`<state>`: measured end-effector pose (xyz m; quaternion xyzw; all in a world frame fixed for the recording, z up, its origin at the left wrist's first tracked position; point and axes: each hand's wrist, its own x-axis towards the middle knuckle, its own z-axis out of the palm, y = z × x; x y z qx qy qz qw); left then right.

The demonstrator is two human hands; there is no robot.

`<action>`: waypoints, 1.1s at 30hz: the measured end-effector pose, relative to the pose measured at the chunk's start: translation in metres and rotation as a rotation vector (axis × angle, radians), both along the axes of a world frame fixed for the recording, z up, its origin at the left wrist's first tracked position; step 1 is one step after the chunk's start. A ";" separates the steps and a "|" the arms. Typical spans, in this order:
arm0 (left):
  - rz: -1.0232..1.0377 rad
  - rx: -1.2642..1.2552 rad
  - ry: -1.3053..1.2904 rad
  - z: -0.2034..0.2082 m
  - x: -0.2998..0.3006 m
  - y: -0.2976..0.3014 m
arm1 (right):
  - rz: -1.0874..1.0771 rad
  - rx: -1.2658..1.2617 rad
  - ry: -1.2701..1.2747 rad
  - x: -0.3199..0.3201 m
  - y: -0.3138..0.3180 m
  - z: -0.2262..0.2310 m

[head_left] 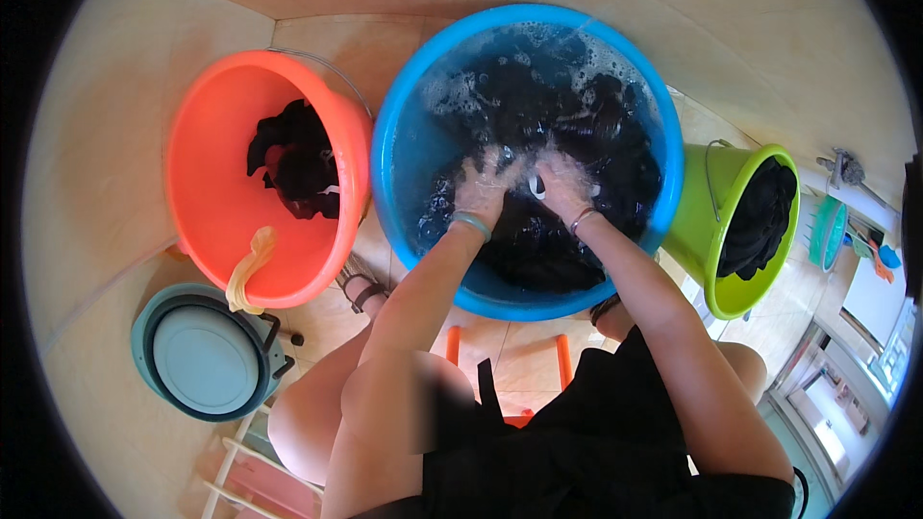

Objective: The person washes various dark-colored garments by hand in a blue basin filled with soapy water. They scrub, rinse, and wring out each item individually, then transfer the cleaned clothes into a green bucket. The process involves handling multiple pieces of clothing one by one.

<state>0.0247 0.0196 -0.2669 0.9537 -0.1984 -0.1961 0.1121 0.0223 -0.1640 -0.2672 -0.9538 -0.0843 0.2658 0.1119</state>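
The left hand (486, 183) and the right hand (562, 185) press side by side into a mass of dark clothing (567, 135) soaking in a large blue basin (404, 86), both wet and partly under soapy water. The left hand's fingers are spread wide over the cloth; the right hand's fingers curl down onto the fabric, and whether they actually grip a fold cannot be told through the water. A small pale patch shows in the cloth between the two hands. A light green band sits on the left wrist, a thin bracelet on the right. Foam (461, 86) gathers on the water beyond the left hand, toward the far rim of the basin.

Out past the left hand, touching the basin's side, stands an orange bucket (202, 192) holding a heap of dark garments (298, 159); a yellowish cloth strip (248, 269) hangs over its near rim. Nearer the person on that same side, a teal collapsible tub (207, 356) lies flat on the tiled floor (96, 135).

Out past the right hand, just beside the basin, a lime green bucket (707, 221) tilts away, more dark cloth (760, 216) draped in its mouth. Below the forearms, between the person's bare knees, the orange legs of a low stool (562, 356) show against the floor.
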 end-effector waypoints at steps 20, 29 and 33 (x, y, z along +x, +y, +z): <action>0.071 0.112 0.233 0.073 0.066 -0.015 | -0.028 0.273 0.033 0.022 -0.035 0.056; 0.042 -0.054 0.322 0.196 0.041 0.027 | -0.429 0.550 -0.257 -0.020 -0.060 0.196; 0.084 -0.100 0.184 0.253 0.036 0.022 | -0.475 0.696 -0.348 -0.019 -0.055 0.252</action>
